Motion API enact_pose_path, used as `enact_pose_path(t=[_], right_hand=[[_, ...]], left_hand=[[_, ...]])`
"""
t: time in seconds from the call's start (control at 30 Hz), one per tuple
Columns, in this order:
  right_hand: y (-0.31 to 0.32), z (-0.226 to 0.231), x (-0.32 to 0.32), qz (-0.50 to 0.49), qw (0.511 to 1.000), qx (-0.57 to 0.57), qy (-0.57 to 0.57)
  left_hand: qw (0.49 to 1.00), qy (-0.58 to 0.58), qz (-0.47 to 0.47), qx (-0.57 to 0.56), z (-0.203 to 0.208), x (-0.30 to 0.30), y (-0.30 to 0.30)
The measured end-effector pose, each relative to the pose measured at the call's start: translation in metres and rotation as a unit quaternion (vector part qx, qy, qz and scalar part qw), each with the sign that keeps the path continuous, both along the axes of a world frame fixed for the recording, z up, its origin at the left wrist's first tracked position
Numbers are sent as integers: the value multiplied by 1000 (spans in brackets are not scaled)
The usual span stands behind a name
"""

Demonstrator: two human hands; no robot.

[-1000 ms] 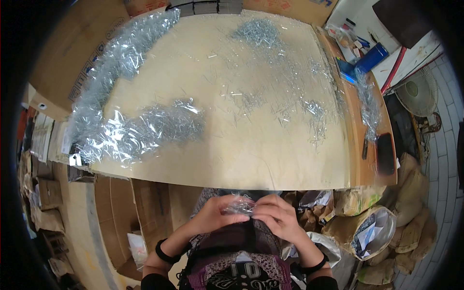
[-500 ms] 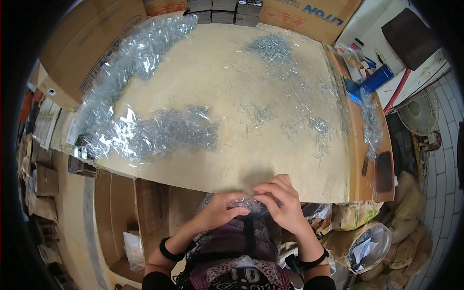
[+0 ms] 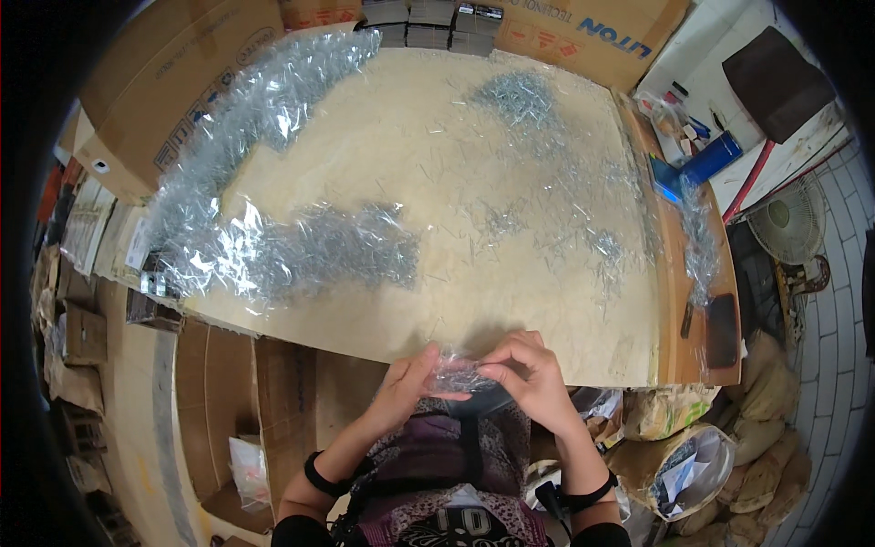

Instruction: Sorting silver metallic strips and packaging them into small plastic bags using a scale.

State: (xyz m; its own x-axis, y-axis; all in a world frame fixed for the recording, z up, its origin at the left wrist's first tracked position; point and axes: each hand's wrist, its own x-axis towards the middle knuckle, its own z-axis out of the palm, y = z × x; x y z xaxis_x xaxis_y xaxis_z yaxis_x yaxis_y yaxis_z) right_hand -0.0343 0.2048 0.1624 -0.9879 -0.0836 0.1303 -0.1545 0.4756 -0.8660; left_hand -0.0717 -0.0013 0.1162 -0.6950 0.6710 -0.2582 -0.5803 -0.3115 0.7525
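A small clear plastic bag [image 3: 456, 372], with shiny thin pieces showing through it, is held at the table's near edge in front of my body. My left hand [image 3: 408, 387] grips its left side, thumb and fingers around it. The fingertips of my right hand [image 3: 529, 376] pinch its upper right edge. Beyond my hands, thin silvery metal pins [image 3: 606, 244] lie scattered on the pale table [image 3: 510, 305]. A denser heap of pins [image 3: 518, 98] sits at the far side. Filled clear bags [image 3: 319, 248] cover the table's left part.
Cardboard boxes [image 3: 182, 82] stand along the back and left. On the right ledge lie a dark phone [image 3: 723, 330], crumpled clear plastic [image 3: 700, 242] and a blue box [image 3: 713, 159]. A fan [image 3: 786, 223] and a sack of papers [image 3: 679, 479] are at the right; an open carton [image 3: 214, 401] is below left.
My left hand has opened up a little, its thumb lifting, and more of the bag shows between my hands. My right hand keeps pinching the bag's edge. The view has shifted slightly.
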Motion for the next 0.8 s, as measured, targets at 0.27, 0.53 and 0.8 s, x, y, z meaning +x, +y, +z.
enact_pose_path(t=[0.27,0.53,0.8], right_hand=[[-2,11,-39,69,994,28,-78],[0,-14,-127,3,921,344,185],[57,-38,-144,-137,920,365,47]], left_hand=[[948,265,58,-168,22,-14,-16],[913,231,264,-207,4,-47,-14],[668,449,326,-496,12,-78,16]])
